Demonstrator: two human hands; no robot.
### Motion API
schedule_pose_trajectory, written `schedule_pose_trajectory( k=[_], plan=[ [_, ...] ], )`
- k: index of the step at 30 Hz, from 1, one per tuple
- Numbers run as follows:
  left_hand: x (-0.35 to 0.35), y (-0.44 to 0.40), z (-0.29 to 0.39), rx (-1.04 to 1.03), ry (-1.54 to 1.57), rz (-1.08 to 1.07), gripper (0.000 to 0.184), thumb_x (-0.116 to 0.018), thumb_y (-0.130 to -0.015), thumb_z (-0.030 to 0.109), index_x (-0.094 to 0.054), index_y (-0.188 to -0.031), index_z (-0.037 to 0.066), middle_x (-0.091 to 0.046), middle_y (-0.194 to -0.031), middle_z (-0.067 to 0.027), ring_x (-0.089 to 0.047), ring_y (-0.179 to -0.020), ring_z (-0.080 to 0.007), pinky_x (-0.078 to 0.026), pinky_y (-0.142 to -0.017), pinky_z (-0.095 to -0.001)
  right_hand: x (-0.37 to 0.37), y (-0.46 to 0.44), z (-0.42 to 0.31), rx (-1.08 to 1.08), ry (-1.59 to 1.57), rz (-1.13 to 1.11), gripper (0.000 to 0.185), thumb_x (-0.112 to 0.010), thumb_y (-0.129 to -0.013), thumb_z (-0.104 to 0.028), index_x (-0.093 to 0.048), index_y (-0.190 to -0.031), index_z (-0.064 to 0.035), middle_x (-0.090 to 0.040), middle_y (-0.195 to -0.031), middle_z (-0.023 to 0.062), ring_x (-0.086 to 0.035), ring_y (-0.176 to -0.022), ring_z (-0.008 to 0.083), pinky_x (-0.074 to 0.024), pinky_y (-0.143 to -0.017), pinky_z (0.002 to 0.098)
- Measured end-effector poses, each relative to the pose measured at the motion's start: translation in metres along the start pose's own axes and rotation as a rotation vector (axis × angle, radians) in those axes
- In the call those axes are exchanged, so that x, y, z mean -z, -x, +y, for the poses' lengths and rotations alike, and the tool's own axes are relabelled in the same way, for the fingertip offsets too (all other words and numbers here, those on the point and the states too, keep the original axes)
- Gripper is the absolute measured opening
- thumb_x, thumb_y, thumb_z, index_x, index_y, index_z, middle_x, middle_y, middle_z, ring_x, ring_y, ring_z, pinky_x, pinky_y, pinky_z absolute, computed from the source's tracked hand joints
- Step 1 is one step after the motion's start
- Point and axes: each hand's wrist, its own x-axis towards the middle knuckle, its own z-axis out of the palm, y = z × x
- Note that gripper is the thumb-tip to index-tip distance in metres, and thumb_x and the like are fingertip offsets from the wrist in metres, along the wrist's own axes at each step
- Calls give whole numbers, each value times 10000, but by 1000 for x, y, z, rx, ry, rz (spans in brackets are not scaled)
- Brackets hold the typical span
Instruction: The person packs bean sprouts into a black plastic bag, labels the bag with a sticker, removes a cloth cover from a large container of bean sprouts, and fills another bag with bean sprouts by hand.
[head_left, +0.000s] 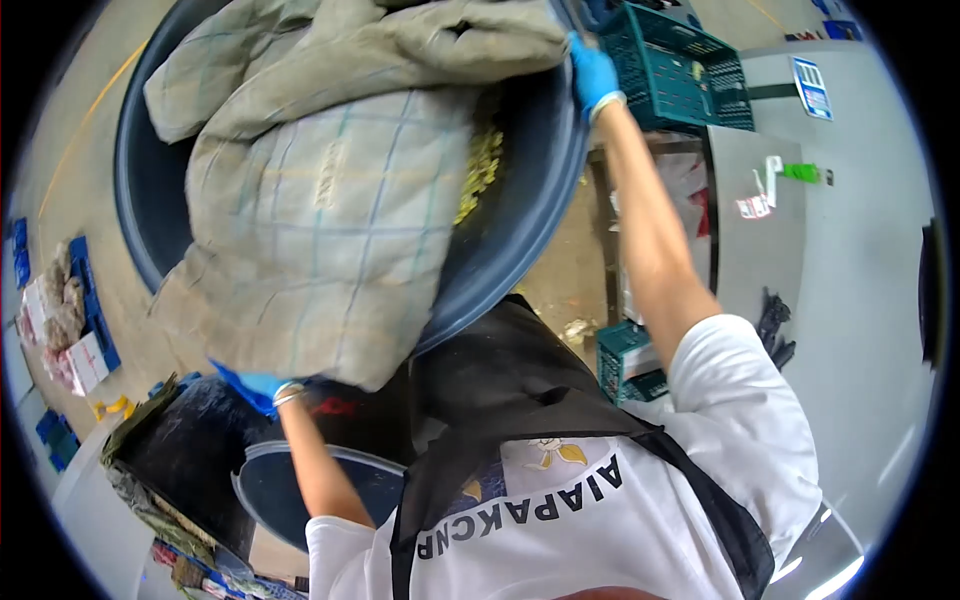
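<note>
A thick, dirty checked quilted cloth [350, 230] lies bunched across a large dark blue round tub [545, 225], with part of it hanging over the near rim. Yellow-green bits [482, 170] show inside the tub beside the cloth. My left hand [255, 385], in a blue glove, is closed on the cloth's lower left edge; its fingertips are hidden behind the fabric. Also gloved in blue, my right hand [595, 75] is closed at the tub's right rim, close to the cloth's far right end. Its fingers are only partly visible.
Green crates [680, 75] stand beyond the tub on the right, near a grey metal surface [757, 230]. A smaller green crate [625, 360] is on the floor. Another round tub [370, 465] and a dark container [200, 445] stand at lower left. Bags and boxes [60, 320] lie farther left.
</note>
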Motion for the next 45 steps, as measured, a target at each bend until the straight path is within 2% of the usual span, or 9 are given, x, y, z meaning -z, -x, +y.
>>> schedule_pose_trajectory(
  k=[4,6,8,15,26,34,38,40,45],
  plan=[
    [18,30,12,175,78,63,477,-336,-985,323,-466,-1314,3,-550,-1272,-129,-522,-1157,-270,-430,-980,-393,24,95,-4,-129,-51,45,294,-506,-899,-164,-572,-1149,-24,-615,-830,265,-601,-738,431,-478,-655,500],
    [17,50,0,232,89,67,474,-338,-985,320,-466,-1316,6,-550,-1273,-128,-523,-1156,-271,-430,-980,-393,56,125,-27,-696,-508,16,354,-526,-925,-316,-614,-1004,18,-606,-868,286,-591,-782,438,-463,-691,465],
    [20,71,-14,281,116,73,471,-339,-985,318,-465,-1317,8,-550,-1274,-127,-525,-1156,-272,-430,-981,-394,56,167,-24,-806,-675,105,460,-533,-918,-413,-620,-903,38,-596,-894,301,-578,-817,443,-446,-721,436],
    [31,130,-55,425,201,87,461,-345,-985,310,-462,-1321,17,-550,-1277,-123,-529,-1154,-275,-429,-982,-395,16,290,7,-802,-609,58,320,-434,-972,-253,-620,-1056,-7,-628,-1004,192,-592,-899,307,-454,-804,388],
    [99,234,-157,517,527,120,446,-353,-986,297,-458,-1327,30,-550,-1283,-117,-536,-1150,-280,-428,-985,-397,-20,416,89,-878,-450,51,500,-395,-987,-411,-646,-895,11,-625,-761,200,-605,-696,256,-438,-629,401],
    [157,215,-171,484,550,9,436,-359,-986,288,-455,-1331,40,-550,-1286,-112,-542,-1147,-284,-427,-987,-399,-12,403,56,-781,-344,36,699,-321,-943,-589,-661,-900,21,-633,-814,291,-597,-753,447,-444,-646,493],
    [176,208,-164,238,-283,215,333,-472,-935,174,-547,-1213,5,-622,-1140,-146,-598,-1006,-302,-458,-882,-366,60,370,9,-699,15,-196,497,-493,-915,-414,-534,-1193,-4,-547,-1220,250,-527,-1084,414,-427,-869,481],
    [113,261,-58,-514,-1112,594,317,-540,-906,200,-566,-1137,-16,-636,-936,-93,-599,-817,-222,-490,-736,-341,110,344,-41,-348,-68,119,511,-633,-841,-271,-494,-1262,-18,-492,-1296,226,-446,-1191,394,-378,-967,453],
    [-42,304,33,-718,-1228,-208,1027,-837,-582,305,-301,-1455,232,-331,-1463,-118,-297,-1346,-354,-253,-1057,-565,133,222,-127,356,-210,-75,1041,-847,-603,-231,-253,-1429,-8,-359,-1412,236,-348,-1297,386,-301,-1069,441]
  ],
)
